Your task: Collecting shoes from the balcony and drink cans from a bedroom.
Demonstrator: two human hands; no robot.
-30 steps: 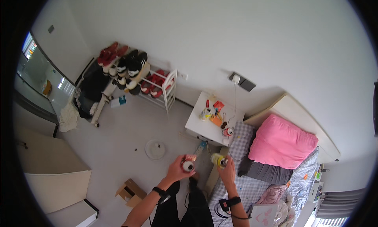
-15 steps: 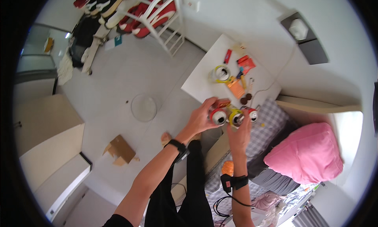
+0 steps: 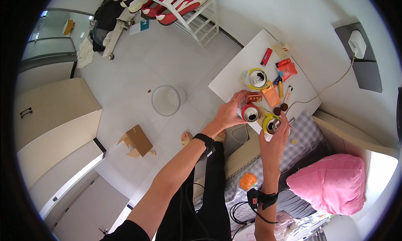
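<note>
My left hand (image 3: 229,112) is closed around a red can (image 3: 251,113), whose opened silver top faces up. A small dark red box (image 3: 253,97) lies against the fingertips of that hand; whether they grip it too, I cannot tell. Just to the right, my right hand (image 3: 274,144) has its fingers around a yellow can (image 3: 270,123) with an open top. Both cans are at the near corner of the white table (image 3: 230,75). Another yellow can (image 3: 256,78) stands farther back. The right hand hides whatever lies just behind it.
On the table lie a red lighter (image 3: 266,57), a red packet (image 3: 287,70), an orange packet (image 3: 271,97) and dark round pieces (image 3: 281,109). A clear bin (image 3: 166,100) and a cardboard box (image 3: 139,141) are on the floor. The bed with a pink pillow (image 3: 331,183) is at right.
The view has shifted, so the table sits farther right. The red and yellow cans remain in my hands. A third can beside my right hand is now mostly hidden behind it.
</note>
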